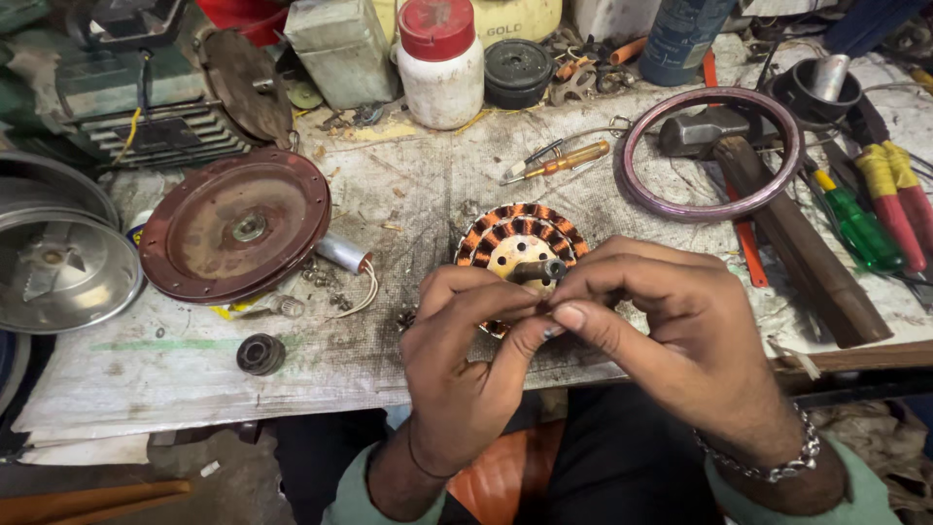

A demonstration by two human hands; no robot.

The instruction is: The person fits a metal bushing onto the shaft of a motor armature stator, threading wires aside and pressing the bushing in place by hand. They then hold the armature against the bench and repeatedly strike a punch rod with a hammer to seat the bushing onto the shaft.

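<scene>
My left hand (465,365) and my right hand (661,331) meet at the table's front edge, fingertips pinched together on something too small to make out. Just behind the fingers lies a round motor stator (515,238) with copper windings and a short dark shaft (540,271) sticking up from its centre. My fingers partly cover the stator's near side. The right wrist wears a metal bracelet, the left a thin dark band.
A reddish-brown round motor cover (233,226) lies at left, with a small cylindrical capacitor (342,253), a black bearing (260,354) and a metal housing (58,258). A screwdriver (564,160), purple ring (712,151), hammer (768,204), several handled tools (880,209) and a red-capped jar (440,63) crowd the back and right.
</scene>
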